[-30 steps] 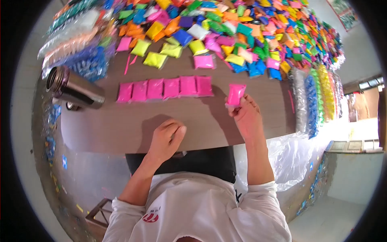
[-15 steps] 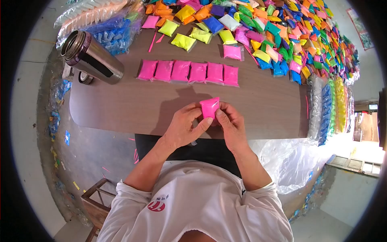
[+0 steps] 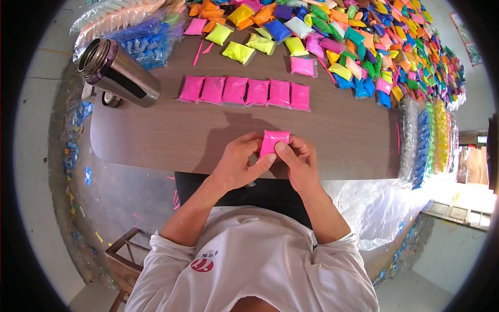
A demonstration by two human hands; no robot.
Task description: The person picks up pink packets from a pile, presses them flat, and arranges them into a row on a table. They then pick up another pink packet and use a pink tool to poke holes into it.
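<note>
together the left hand (image 3: 236, 166) and right hand (image 3: 299, 164) pinch a pink packet (image 3: 272, 141) of powder over the table's (image 3: 156, 138) near edge. beyond it, six pink packets (image 3: 244, 92) lie in a row. hand-covered, its lower part stays hidden.

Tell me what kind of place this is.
Probably a small packing workshop: both hands hold a pink packet at a wooden table, with a row of pink packets and a heap of coloured packets behind.
</note>
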